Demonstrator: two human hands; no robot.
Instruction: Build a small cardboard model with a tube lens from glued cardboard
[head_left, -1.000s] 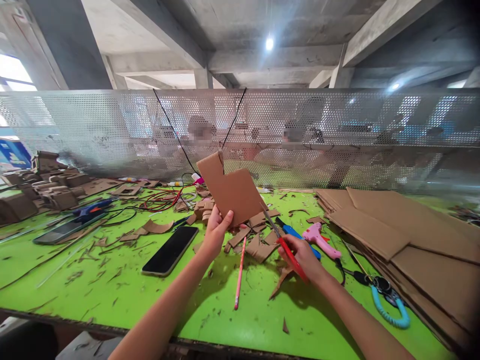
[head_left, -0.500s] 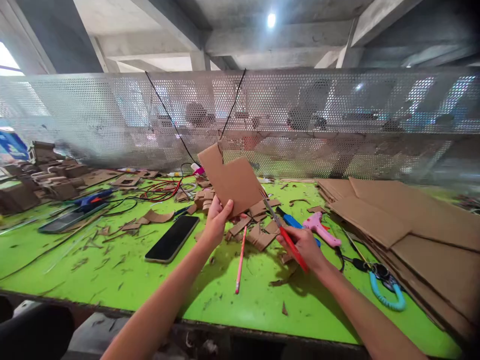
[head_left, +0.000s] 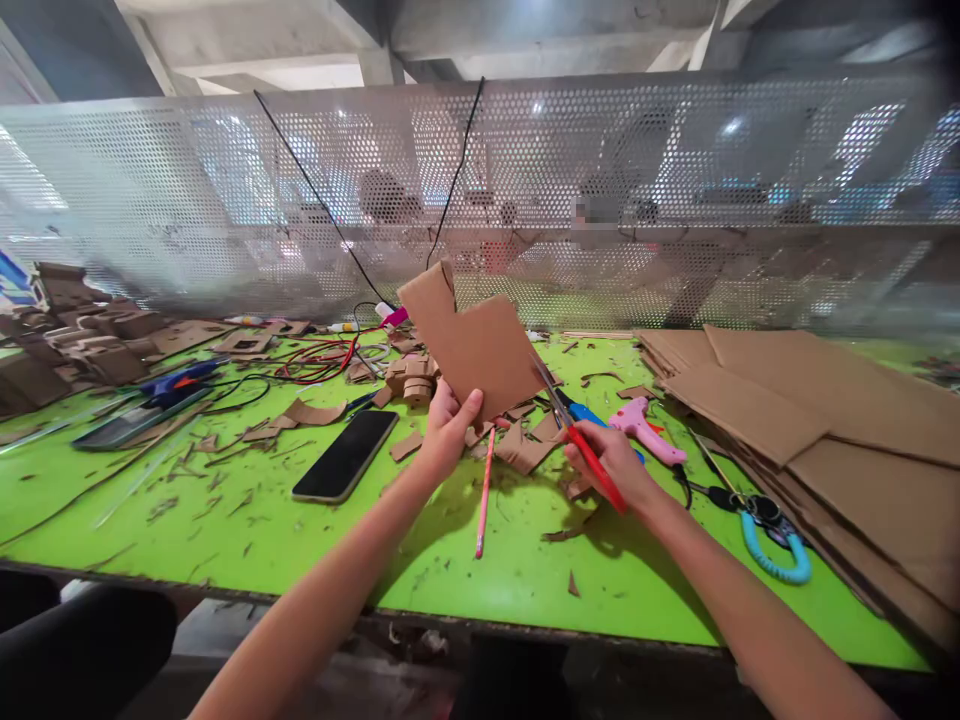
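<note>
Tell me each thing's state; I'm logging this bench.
Cardboard piece: held upright in left hand.
Scissors: in right hand, blades at the cardboard's edge.
Phone: flat, screen dark.
Pink pencil: lying flat.
Pink glue gun: lying down.
Cardboard sheets: stacked flat.

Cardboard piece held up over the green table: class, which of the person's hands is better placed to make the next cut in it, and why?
Probably the right hand: it grips the red-handled scissors, blades at the cardboard piece's edge. The left hand is holding that piece up.
</note>
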